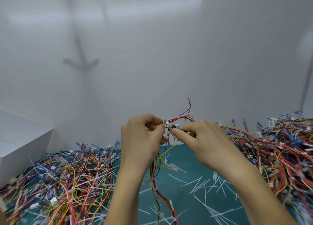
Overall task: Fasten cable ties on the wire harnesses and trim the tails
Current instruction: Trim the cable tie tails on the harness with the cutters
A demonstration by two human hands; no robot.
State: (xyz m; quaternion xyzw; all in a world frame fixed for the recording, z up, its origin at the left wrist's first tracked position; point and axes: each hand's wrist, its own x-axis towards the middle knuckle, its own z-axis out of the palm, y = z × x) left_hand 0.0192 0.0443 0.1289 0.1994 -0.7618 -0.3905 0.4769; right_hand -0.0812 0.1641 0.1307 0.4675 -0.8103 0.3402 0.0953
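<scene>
While both hands meet above the desk, the head view shows a slim wire harness (169,126) held up between them, in front of a smooth white wall (152,55). It is a loose bundle of thin, glossy insulated wires in red, yellow, blue and black. The wires fan upward past the fingers and hang in long curves between the wrists toward the mat (186,157). Small white and translucent plastic terminals end several strands. A white cable tie (178,118) cinches the red wires just above the right hand, its thin stiff tail pointing off to the right.

The left hand (144,136) keeps a narrow grip, with curled fingers and thumb pinching the bundle from the left. The right hand (203,140) pinches the same bundle from the other side, thumb tip against a small black and white connector. A sliver of green shows under its fingers, too hidden to name.

The mat is teal, flat and matte, and covers the desk. Trimmed tails (203,185), straight white plastic slivers, lie crossed over one another on it near the right forearm. A tangled left heap (67,179) of similar harnesses, many with long white tie tails, lies left of the arms. A taller right heap (279,148) is banked against the wall. A plain white box (20,140) with sharp edges stands at the far left, beside the left heap.
</scene>
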